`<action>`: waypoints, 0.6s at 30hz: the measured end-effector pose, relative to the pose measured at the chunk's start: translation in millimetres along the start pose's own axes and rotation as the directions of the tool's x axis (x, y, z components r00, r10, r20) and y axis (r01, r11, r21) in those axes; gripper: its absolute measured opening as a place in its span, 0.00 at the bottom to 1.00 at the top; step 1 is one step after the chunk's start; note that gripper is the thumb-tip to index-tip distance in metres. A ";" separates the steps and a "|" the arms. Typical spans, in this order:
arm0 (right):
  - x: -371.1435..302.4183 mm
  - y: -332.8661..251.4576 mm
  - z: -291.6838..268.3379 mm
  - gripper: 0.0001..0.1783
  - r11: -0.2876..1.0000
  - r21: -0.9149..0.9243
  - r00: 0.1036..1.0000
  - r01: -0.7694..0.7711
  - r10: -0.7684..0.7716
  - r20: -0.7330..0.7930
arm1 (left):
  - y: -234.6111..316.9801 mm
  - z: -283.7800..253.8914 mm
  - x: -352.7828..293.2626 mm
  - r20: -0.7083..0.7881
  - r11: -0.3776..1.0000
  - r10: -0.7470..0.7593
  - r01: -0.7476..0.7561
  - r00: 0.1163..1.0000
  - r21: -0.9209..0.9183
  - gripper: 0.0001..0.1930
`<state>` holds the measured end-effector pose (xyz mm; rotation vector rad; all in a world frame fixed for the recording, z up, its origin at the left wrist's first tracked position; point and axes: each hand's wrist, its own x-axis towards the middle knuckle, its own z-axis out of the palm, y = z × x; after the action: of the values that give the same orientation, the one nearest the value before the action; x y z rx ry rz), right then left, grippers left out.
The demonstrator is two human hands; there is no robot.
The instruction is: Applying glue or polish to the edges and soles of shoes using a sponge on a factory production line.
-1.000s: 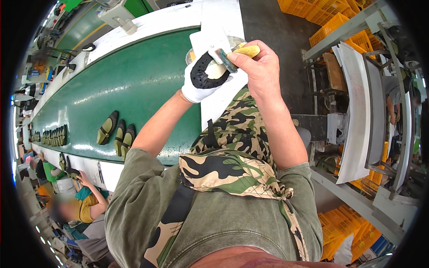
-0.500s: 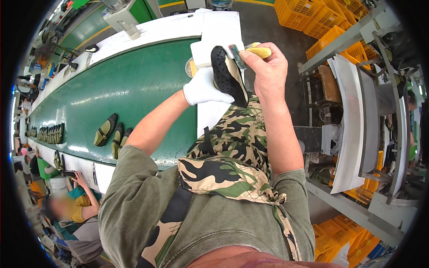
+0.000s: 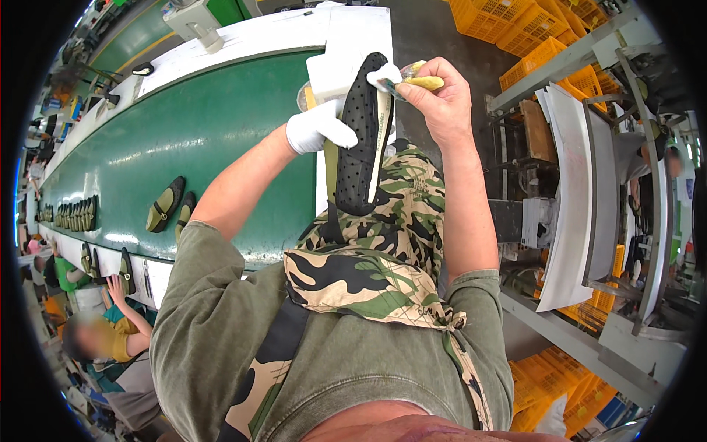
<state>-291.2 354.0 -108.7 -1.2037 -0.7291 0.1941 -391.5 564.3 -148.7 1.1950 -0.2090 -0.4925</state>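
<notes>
My left hand [image 3: 322, 128], in a white glove, grips a shoe [image 3: 359, 144] around its olive upper. The shoe's black, studded sole faces up, and a cream strip runs along its right edge. Bare, my right hand [image 3: 447, 99] pinches a yellow-handled brush [image 3: 427, 82] near the toe end. Its greenish bristle end is mostly hidden. A white lump [image 3: 384, 76] touches the shoe there; I cannot tell if it is cloth or a gloved fingertip. Below the shoe lies my camouflage apron [image 3: 412, 199].
A green conveyor belt [image 3: 243, 132] carries olive shoes [image 3: 165, 205] on my left, with a row of several farther off. White ledges [image 3: 269, 29] border it. Metal racking [image 3: 574, 51] and yellow crates [image 3: 501, 22] stand to the right. Another person [image 3: 121, 324] reaches toward the ledge at lower left.
The shoe has turned more upright, showing its sole more fully, and my left hand has shifted left on it. The brush stays by the toe. The other person's hand has moved left along the ledge.
</notes>
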 end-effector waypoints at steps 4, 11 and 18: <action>-19.1 0.2 -2.9 0.12 0.995 -0.026 0.994 -0.093 0.095 0.063 | -4.7 -2.8 -0.2 -0.031 0.986 0.024 -0.029 0.999 -0.165 0.46; -19.7 -3.6 -8.6 0.12 0.984 0.008 0.984 -0.177 0.176 0.036 | -10.1 -5.0 2.9 -0.052 0.977 -0.012 0.000 0.999 -0.211 0.47; -25.7 3.2 -18.8 0.11 0.989 -0.148 0.996 0.002 -0.016 -0.091 | -7.5 7.2 17.7 -0.045 0.985 -0.034 0.026 0.998 -0.169 0.48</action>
<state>-298.6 327.6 -125.1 -1.3413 -0.6773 0.0773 -380.9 547.8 -154.8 1.0443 -0.1058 -0.4977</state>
